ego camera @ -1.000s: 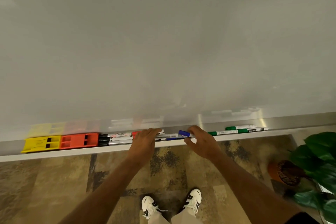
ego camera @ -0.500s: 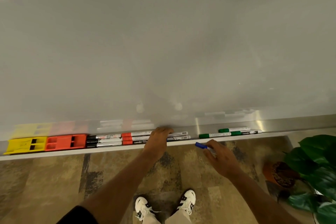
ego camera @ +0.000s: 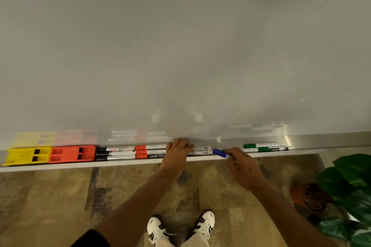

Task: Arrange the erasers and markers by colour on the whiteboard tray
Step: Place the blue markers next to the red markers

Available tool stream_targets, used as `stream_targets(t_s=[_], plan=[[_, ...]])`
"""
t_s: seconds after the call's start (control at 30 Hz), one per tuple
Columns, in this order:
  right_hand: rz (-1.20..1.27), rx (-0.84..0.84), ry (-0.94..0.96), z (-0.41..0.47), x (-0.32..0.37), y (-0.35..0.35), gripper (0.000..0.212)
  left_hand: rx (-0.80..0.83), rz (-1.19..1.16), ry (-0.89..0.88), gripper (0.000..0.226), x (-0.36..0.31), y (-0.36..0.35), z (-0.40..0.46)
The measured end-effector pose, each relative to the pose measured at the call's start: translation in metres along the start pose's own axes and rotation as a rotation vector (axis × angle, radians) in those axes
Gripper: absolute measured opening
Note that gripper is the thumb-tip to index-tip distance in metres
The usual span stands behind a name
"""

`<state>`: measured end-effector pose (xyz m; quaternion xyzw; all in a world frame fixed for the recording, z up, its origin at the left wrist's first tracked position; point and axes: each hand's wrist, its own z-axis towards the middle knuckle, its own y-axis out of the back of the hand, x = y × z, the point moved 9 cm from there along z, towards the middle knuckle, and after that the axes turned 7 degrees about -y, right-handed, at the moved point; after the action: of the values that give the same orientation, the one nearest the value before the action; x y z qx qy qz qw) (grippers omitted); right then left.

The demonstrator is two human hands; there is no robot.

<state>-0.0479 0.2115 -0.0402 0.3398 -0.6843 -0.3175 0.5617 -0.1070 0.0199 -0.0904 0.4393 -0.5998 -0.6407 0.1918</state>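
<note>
On the whiteboard tray (ego camera: pixel 305 151), from the left, lie a yellow eraser (ego camera: pixel 27 155), a red-orange eraser (ego camera: pixel 72 154), three black markers (ego camera: pixel 115 153) and three red markers (ego camera: pixel 149 152). My left hand (ego camera: pixel 177 155) rests flat on the white barrels of the markers right of the red caps. My right hand (ego camera: pixel 242 167) pinches a blue-capped marker (ego camera: pixel 219 153) at the tray's front edge, cap pointing left. Green markers (ego camera: pixel 265 147) lie further right; one is partly hidden behind my right hand.
The whiteboard (ego camera: pixel 180 46) fills the upper view. A potted plant (ego camera: pixel 349 192) stands on the floor at the right, close to the tray's end. My shoes (ego camera: pixel 180 226) are below on patterned carpet.
My right hand, which had pulled the blue marker off the tray and down, has brought it back up to the tray's edge. My left hand stays on the markers.
</note>
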Motion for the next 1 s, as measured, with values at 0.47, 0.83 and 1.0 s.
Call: stream_targets(t_s=[0.47,0.83,1.0], plan=[[-0.365,-0.066,0.199,0.046,0.074,-0.051,0.030,-0.261,-0.202,0.096,0.035,0.033,0.041,-0.074],[-0.454,-0.035,0.233,0.054,0.092,-0.089,0.036,-0.245,-0.258,0.099,0.028,0.066,0.046,-0.133],[-0.453,0.007,0.272,0.053,0.092,-0.095,0.038,-0.209,-0.288,0.086,0.028,0.067,0.045,-0.137]])
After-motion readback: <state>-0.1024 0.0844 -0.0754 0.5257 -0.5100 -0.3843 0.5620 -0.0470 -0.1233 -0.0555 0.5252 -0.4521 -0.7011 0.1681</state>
